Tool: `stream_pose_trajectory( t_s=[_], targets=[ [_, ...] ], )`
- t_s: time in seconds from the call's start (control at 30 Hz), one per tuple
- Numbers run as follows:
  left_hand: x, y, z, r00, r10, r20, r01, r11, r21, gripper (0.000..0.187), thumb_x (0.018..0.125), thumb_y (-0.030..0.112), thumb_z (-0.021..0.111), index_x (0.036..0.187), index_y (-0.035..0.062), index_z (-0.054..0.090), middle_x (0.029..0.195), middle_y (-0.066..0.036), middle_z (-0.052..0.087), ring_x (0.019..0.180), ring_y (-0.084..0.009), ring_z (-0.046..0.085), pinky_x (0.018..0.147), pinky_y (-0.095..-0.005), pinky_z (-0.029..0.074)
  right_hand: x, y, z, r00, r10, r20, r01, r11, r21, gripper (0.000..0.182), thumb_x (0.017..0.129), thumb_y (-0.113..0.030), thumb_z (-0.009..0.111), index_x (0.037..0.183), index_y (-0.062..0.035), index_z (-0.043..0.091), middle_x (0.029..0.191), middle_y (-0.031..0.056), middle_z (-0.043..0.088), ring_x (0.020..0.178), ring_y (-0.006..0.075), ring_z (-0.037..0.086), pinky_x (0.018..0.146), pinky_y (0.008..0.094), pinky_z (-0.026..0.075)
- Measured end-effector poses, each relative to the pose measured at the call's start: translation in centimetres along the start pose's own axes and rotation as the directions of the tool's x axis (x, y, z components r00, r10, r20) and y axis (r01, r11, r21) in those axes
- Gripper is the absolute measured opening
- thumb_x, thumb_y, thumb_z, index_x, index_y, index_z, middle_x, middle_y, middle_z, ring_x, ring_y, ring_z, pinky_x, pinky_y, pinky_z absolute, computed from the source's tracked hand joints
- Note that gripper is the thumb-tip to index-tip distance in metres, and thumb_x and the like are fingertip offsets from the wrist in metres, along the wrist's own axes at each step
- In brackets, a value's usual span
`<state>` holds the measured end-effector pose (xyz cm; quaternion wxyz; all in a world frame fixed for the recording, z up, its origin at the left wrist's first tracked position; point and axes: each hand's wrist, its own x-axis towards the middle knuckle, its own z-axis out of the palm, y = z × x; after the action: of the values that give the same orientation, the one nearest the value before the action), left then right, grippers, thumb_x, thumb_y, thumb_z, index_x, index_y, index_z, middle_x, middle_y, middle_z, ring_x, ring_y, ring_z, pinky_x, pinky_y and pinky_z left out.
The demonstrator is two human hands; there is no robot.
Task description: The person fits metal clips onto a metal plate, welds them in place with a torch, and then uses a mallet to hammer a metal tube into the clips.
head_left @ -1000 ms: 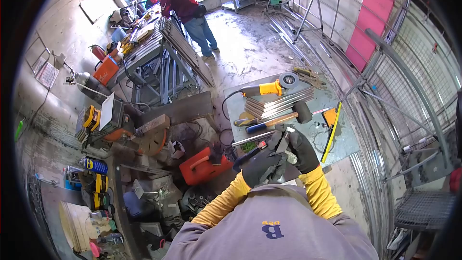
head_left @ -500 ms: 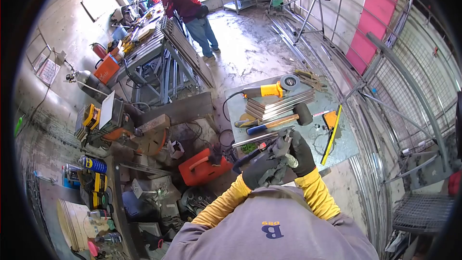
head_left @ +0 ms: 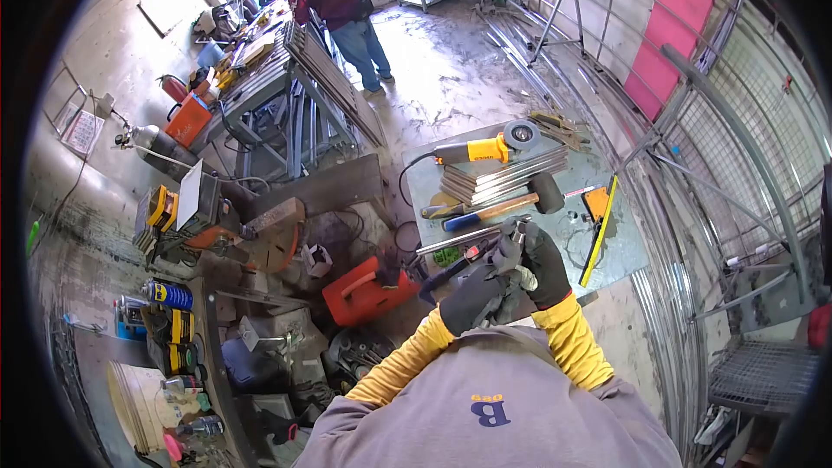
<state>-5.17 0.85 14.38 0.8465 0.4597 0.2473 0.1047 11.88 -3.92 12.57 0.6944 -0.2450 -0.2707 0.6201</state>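
In front of my chest, both gloved hands are closed and close together at the near edge of the metal work table (head_left: 620,247). My left hand (head_left: 474,298), in a black glove, is wrapped round something dark grey that I cannot make out. My right hand (head_left: 546,270) grips a short, shiny metal piece (head_left: 520,234) whose end sticks up past the fingers. Between the hands shows a pale, ribbed bit, perhaps a glove cuff. Just beyond them lie a thin metal rod, a mallet (head_left: 548,193) with a wooden and blue handle, and a stack of metal bars (head_left: 498,182).
A yellow angle grinder (head_left: 485,151) lies at the table's far side. A yellow ruler (head_left: 600,232) and an orange square (head_left: 596,201) are on the right. On the left stands a red case (head_left: 368,292). Another person (head_left: 334,9) bends over a far bench (head_left: 295,52).
My hands stay together and turn slightly, and the short metal piece now points more upright. The view has shifted a little. The other person remains bent at the bench.
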Motion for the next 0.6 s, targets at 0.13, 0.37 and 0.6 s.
stream_pose_trajectory(
  t_s=[0.13, 0.37, 0.6],
  targets=[
    [0.3, -0.7, -0.6, 0.994, 0.086, -0.072, -0.088, 0.996, -0.031, 0.034, 0.107, 0.039, 0.059, 0.113, 0.0059, 0.065, 0.081, -0.003, 0.063, 0.065, -0.0123, 0.059, 0.059, -0.0274, 0.047, 0.4, -2.3, 2.9, 0.99, 0.132, -0.055, -0.136, 0.987, -0.085, 0.063, 0.108, -0.054, 0.055, 0.14, 0.0009, 0.057, 0.117, 0.0092, 0.07, 0.102, 0.0187, 0.068, 0.092, 0.0321, 0.056],
    [0.1, 0.3, -1.7, 0.983, 0.072, -0.167, -0.081, 0.996, -0.046, 0.035, 0.112, 0.037, 0.053, 0.117, 0.004, 0.065, 0.092, -0.005, 0.067, 0.075, -0.0147, 0.062, 0.066, -0.0295, 0.052, 0.0, 0.4, -0.1, 0.984, 0.168, -0.066, -0.179, 0.945, -0.274, 0.049, 0.106, -0.041, 0.064, 0.131, 0.0015, 0.068, 0.118, 0.0066, 0.072, 0.105, 0.0106, 0.064, 0.094, 0.0266, 0.051],
    [0.7, -0.9, -2.2, 0.943, 0.273, -0.189, -0.132, 0.83, 0.541, 0.036, 0.107, 0.028, 0.057, 0.122, -0.003, 0.067, 0.1, -0.007, 0.07, 0.087, -0.0147, 0.062, 0.078, -0.0325, 0.051, -0.2, -0.7, 0.9, 0.975, 0.097, -0.2, -0.176, 0.888, -0.425, 0.037, 0.103, -0.033, 0.069, 0.114, 0.0017, 0.075, 0.099, 0.0017, 0.074, 0.087, 0.0095, 0.065, 0.08, 0.026, 0.051]
  ],
)
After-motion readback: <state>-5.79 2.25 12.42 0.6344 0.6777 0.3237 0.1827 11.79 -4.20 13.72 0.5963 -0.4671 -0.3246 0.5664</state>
